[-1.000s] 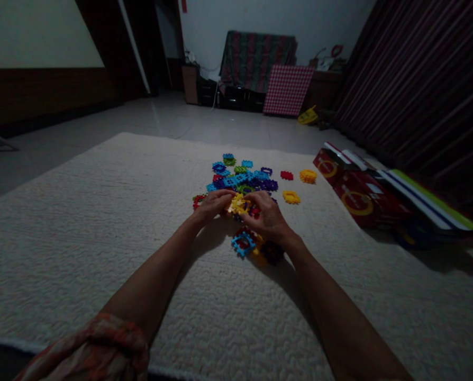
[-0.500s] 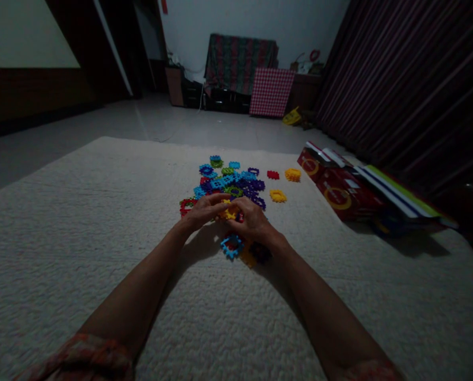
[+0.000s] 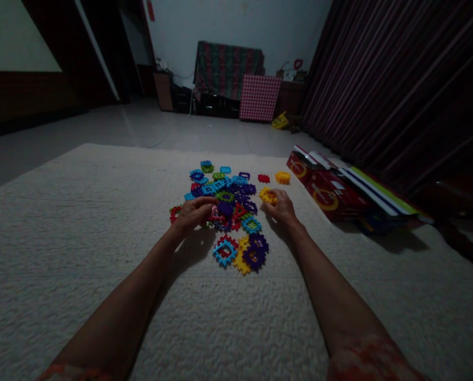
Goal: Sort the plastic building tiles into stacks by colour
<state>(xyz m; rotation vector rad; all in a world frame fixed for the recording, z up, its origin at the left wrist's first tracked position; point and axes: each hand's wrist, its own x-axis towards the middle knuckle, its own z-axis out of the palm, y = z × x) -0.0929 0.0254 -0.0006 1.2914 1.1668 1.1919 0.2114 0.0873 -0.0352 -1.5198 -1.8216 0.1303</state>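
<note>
Right hand [image 3: 281,205]: thumb and fingers closed about yellow piece [image 3: 265,194], just right of pile [image 3: 225,208]; whether piece touches mat [image 3: 101,238], cannot tell. Left hand [image 3: 192,212]: fingers loosely curled at pile's left edge, tips by pink piece [image 3: 216,212]; grip on it, cannot tell. Nearer: light-blue frame [image 3: 219,259], purple pieces [image 3: 254,257]. Beyond right hand: yellow stack [image 3: 283,178], red piece [image 3: 264,178].

No words or numbers can be read; to the right of the right hand [image 3: 283,207], the nearer red box [image 3: 335,201] bears a yellow ring emblem [image 3: 314,197] and a pale label [image 3: 340,186], too small and dim to make out; the farther red box [image 3: 299,165] shows a similar ring.
</note>
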